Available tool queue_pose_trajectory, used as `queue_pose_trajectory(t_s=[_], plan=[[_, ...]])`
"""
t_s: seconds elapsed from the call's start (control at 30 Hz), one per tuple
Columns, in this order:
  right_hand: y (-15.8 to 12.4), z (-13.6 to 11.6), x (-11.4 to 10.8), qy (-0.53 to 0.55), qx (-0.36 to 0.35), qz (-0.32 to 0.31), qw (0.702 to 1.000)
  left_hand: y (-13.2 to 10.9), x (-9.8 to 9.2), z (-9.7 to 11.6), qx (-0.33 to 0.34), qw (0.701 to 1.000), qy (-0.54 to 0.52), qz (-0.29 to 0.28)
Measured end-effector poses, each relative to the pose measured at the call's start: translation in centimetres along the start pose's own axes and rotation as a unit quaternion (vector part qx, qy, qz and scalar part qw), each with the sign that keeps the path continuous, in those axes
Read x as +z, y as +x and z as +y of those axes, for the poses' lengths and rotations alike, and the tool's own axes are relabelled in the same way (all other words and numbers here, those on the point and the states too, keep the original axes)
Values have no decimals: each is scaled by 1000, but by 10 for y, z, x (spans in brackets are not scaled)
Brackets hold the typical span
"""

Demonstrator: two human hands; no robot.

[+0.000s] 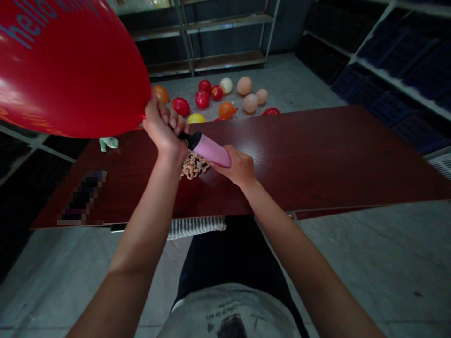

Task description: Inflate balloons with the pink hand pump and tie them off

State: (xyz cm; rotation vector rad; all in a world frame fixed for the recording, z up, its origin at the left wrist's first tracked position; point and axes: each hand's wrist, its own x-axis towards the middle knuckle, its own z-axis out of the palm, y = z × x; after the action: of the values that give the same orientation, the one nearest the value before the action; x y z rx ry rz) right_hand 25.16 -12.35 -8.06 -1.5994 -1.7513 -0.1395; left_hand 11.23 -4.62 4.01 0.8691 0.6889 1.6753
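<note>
A large inflated red balloon (73,70) with blue lettering fills the upper left. My left hand (162,124) is closed around its neck, where a black nozzle end meets it; the exact join is hidden by my fingers. My right hand (237,165) grips the pink barrel of a hand balloon pump (213,149), which slants between both hands above the table. Just under the pump lies a small heap of limp, peach-coloured uninflated balloons (193,168).
The dark red wooden table (317,155) spans the view. On its left lie a pale green limp balloon (108,143) and a blurred-out flat object (83,196). Several inflated balloons (202,99) rest on the floor beyond. Metal shelves (229,60) and blue crates (377,110) stand around.
</note>
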Motion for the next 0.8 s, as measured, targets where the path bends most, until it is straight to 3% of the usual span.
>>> queue_pose_trajectory(t_s=[0.37,0.57,0.8], plan=[[-5,-7,-1,-33,-79,-57,995,-10,-55,24,-66,983,-112,133],[-7,-12,-3,-55,-125,-68,988,-9,-90,60,-53,977,-124,168],[-10,-11,-3,-59,-172,-57,982,-4,-128,109,-30,979,-138,149]])
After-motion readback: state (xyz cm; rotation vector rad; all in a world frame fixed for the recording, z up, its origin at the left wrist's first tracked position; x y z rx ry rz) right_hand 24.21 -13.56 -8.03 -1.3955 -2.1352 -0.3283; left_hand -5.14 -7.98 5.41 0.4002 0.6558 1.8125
